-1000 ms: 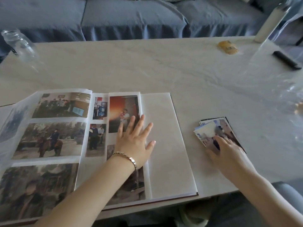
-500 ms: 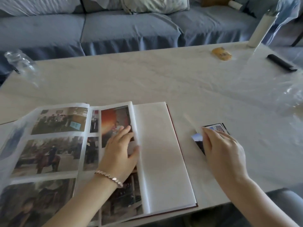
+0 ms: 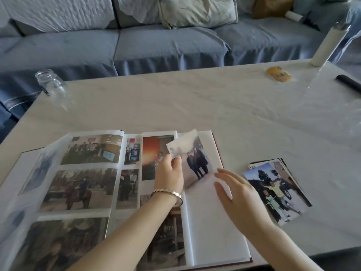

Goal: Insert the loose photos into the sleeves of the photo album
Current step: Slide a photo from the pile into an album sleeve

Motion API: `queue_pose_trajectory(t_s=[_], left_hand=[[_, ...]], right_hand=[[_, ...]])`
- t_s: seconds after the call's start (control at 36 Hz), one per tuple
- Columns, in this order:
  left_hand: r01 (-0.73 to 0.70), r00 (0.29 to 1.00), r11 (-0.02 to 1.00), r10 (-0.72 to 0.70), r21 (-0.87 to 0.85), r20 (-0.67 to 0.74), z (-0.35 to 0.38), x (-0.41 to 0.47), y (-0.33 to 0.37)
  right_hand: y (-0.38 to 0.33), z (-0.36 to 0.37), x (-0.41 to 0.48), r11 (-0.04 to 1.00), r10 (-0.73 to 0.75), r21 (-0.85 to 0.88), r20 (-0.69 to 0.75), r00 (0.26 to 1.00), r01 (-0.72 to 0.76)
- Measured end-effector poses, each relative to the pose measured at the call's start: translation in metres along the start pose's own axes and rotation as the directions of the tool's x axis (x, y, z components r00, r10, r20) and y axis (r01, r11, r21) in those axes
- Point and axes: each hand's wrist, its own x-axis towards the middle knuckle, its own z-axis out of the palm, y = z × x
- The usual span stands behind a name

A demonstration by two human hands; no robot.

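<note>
Since half a second ago one photo (image 3: 193, 159) has come off the stack and is now over the album, the left hand (image 3: 170, 177) has lifted from the page to take it, and the right hand (image 3: 236, 194) has left the stack.

A blue-grey sofa (image 3: 156, 45) with pale cushions runs along the far side of the pale table (image 3: 195, 106). The album (image 3: 211, 231) lies open at the near edge, its left pages filled with pictures and its right page blank and white. Just right of the album sits the stack of photos (image 3: 277, 190), fanned slightly, with a picture of people in front of a car on top.

The loose photo is tilted above the top of the blank page; whether any edge is inside a sleeve I cannot tell. The left hand, with a bracelet (image 3: 170, 193) at the wrist, pinches the photo's left edge between thumb and fingers. The right hand hovers over the blank page, fingers straight and spread, gripping nothing.

A glass jar (image 3: 51, 83) stands at the far left corner, a white bottle (image 3: 324, 47) at the far right, with a small yellow item (image 3: 279, 74) and a black stick-like object (image 3: 348, 83) near it.
</note>
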Motion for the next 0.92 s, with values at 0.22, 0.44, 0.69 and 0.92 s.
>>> queue_pose_trajectory(t_s=[0.22, 0.44, 0.69, 0.92], left_hand=[[-0.042, 0.976, 0.983, 0.079, 0.179, -0.203, -0.017, 0.032, -0.027], [0.015, 0.986, 0.972, 0.025, 0.236, -0.166, -0.038, 0.049, -0.041], [-0.017, 0.982, 0.985, 0.049, 0.171, -0.182, -0.036, 0.049, -0.041], [-0.028, 0.958, 0.997, 0.049, 0.078, -0.282, -0.036, 0.044, -0.034]], right_hand=[[0.010, 0.011, 0.040, 0.992, 0.087, -0.111, 0.187, 0.979, -0.067], [-0.005, 0.046, 0.076, 0.954, 0.199, -0.263, 0.191, 0.961, -0.145], [-0.001, 0.054, 0.080, 0.952, 0.253, -0.211, 0.143, 0.957, -0.220], [0.001, 0.058, 0.073, 0.956, -0.103, -0.269, 0.072, 0.992, 0.118]])
